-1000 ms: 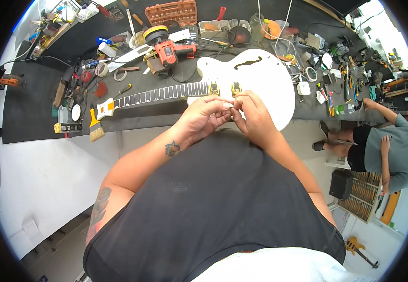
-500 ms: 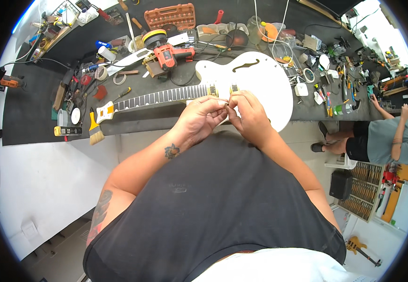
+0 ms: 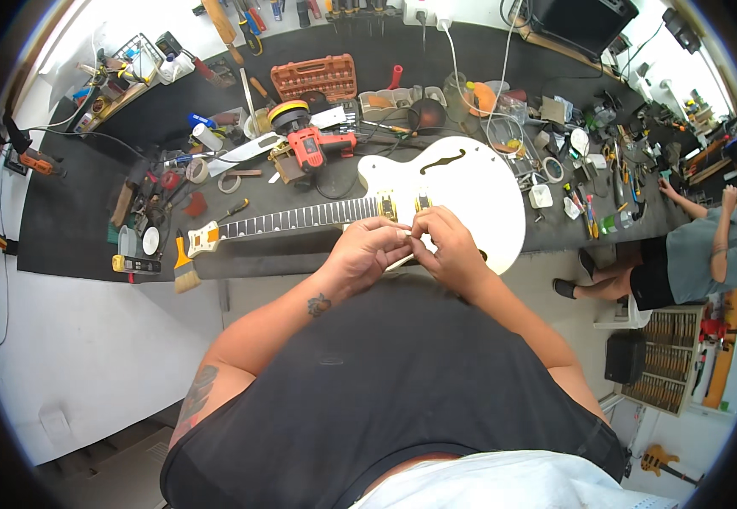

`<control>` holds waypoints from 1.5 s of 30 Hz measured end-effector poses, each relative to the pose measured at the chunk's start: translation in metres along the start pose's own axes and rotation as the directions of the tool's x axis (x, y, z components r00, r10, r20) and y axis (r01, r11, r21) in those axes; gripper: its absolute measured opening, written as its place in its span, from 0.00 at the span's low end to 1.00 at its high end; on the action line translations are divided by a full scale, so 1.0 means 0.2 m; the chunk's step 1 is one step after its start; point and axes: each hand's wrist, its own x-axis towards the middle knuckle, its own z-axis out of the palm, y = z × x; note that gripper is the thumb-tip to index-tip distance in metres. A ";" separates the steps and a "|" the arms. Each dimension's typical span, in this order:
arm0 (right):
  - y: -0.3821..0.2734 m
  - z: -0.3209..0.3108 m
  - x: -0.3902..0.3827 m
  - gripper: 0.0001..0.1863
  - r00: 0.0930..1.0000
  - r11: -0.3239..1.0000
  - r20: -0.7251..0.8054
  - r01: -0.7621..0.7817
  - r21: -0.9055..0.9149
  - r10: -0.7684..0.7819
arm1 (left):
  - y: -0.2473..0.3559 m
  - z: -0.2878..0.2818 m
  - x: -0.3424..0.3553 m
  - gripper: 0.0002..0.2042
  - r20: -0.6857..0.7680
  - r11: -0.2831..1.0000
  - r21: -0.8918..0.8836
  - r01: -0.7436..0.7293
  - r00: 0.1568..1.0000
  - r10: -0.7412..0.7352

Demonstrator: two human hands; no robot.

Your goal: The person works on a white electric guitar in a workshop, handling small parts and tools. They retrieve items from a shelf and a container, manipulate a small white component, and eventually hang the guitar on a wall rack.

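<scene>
A white hollow-body electric guitar (image 3: 494, 191) lies face up on the dark workbench, its neck pointing left. Over the near side of its body, close to the gold-framed pickups (image 3: 387, 206), my two hands meet. My left hand (image 3: 367, 254) is closed, thumb and forefinger pinching something tiny. From the other side my right hand (image 3: 446, 248) pinches at the same spot, its fingertips touching or almost touching the left ones. The small piece between them is mostly hidden, and I cannot make out its kind. No strings show on the fretboard (image 3: 301, 217).
Behind the guitar neck lies a red polisher (image 3: 309, 146) with a yellow pad. A paintbrush (image 3: 185, 273) rests by the headstock. An orange socket case (image 3: 313, 79) stands farther back. Tools clutter the bench's right side. At the far right stands another person (image 3: 691, 254).
The whole view has shifted, so the bench and guitar sit lower in the picture. Both hands stay together in the same pinch above the guitar body.
</scene>
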 end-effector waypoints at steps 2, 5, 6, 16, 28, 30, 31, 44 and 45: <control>0.00 0.00 0.00 0.11 1.000 1.000 0.009 0.001 -0.015 -0.001 | 0.01 0.02 -0.01 0.04 -0.016 1.000 0.004 0.001 1.000 -0.001; 0.01 0.00 0.00 0.12 0.999 0.999 0.035 0.035 -0.032 -0.034 | 0.02 0.03 -0.01 0.04 -0.029 1.000 0.004 0.005 1.000 -0.004; 0.01 0.00 0.01 0.12 0.998 0.998 0.027 0.051 -0.032 -0.051 | 0.02 0.03 -0.01 0.04 -0.035 1.000 0.004 0.000 0.999 0.000; 0.03 0.07 0.06 0.12 0.986 0.984 -0.031 0.160 -0.074 -0.163 | 0.01 -0.01 0.00 0.03 -0.064 0.999 -0.026 -0.041 0.997 0.039; 0.01 0.17 0.10 0.11 0.998 0.998 0.005 0.058 0.034 -0.058 | 0.06 -0.12 -0.06 0.05 -0.116 1.000 -0.020 -0.012 0.993 0.010; -0.01 0.18 0.13 0.11 0.996 0.996 0.022 0.083 0.012 -0.083 | 0.09 -0.14 -0.07 0.06 -0.133 1.000 0.009 0.001 0.991 0.000; -0.02 0.20 0.13 0.11 0.996 0.997 0.031 0.081 0.017 -0.081 | 0.11 -0.16 -0.10 0.06 -0.133 1.000 0.024 0.011 0.991 -0.008; -0.29 0.67 0.48 0.12 0.970 0.974 0.113 0.223 -0.035 -0.218 | 0.48 -0.56 -0.45 0.04 -0.125 0.998 0.045 -0.047 0.991 0.052; -0.33 0.73 0.52 0.13 0.963 0.967 0.106 0.254 -0.030 -0.249 | 0.49 -0.63 -0.47 0.04 -0.124 0.997 0.009 -0.074 0.990 0.074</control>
